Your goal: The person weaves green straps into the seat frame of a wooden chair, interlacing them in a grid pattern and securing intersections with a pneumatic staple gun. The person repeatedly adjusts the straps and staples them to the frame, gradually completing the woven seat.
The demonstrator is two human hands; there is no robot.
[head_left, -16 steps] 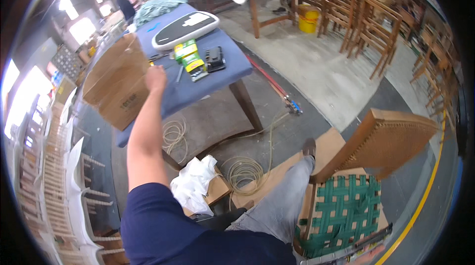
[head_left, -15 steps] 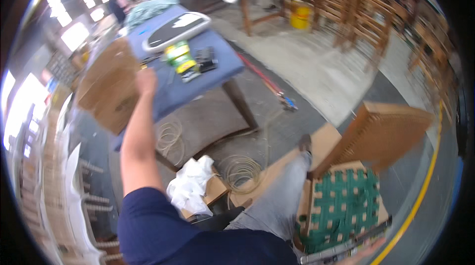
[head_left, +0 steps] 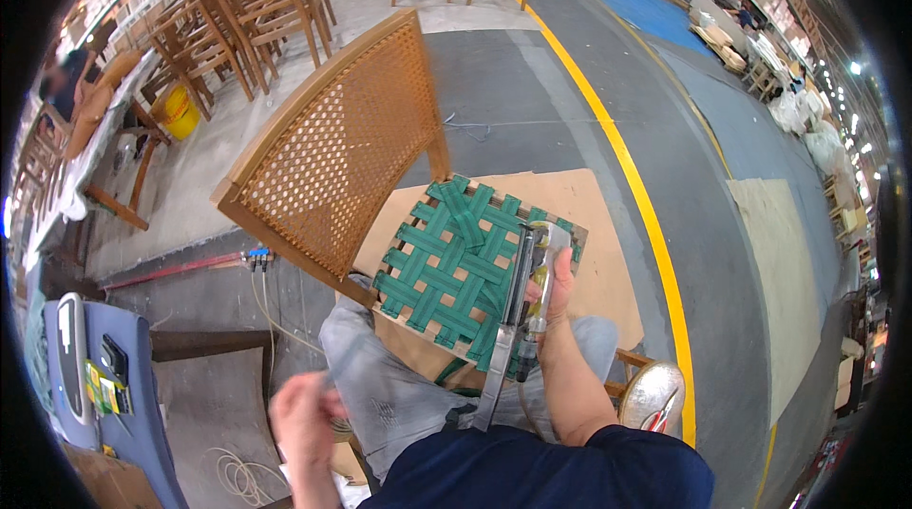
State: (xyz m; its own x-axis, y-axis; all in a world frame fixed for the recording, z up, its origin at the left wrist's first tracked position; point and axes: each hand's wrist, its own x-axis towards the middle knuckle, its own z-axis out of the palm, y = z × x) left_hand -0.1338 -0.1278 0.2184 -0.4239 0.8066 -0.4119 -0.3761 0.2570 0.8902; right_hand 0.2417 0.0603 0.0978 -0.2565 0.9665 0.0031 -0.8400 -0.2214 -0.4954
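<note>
My right hand (head_left: 560,291) grips a staple gun (head_left: 518,310) with a long metal magazine, held over the chair seat. Beneath it is the seat's green woven webbing (head_left: 442,267), with a loose strap end lying across its far part. The wooden chair (head_left: 228,196) has a cane back panel (head_left: 337,153) and stands at my knees, its back to the left. At the lower left, my left hand (head_left: 309,414) is blurred with its fingers curled. A thin greyish thing seems to stick out from them, too smeared to name.
A blue-covered table (head_left: 142,357) at left bears a black case (head_left: 113,354) and a yellow-green packet (head_left: 106,389). A silver round dish (head_left: 654,395) with a red-handled tool sits right of my knee. Cardboard (head_left: 608,253) lies under the chair. Coiled hose (head_left: 237,476) lies at lower left.
My view has swung right, from the blue table to the chair. My left hand has come back from the table toward my lap. The staple gun now stands over the webbing in my right hand.
</note>
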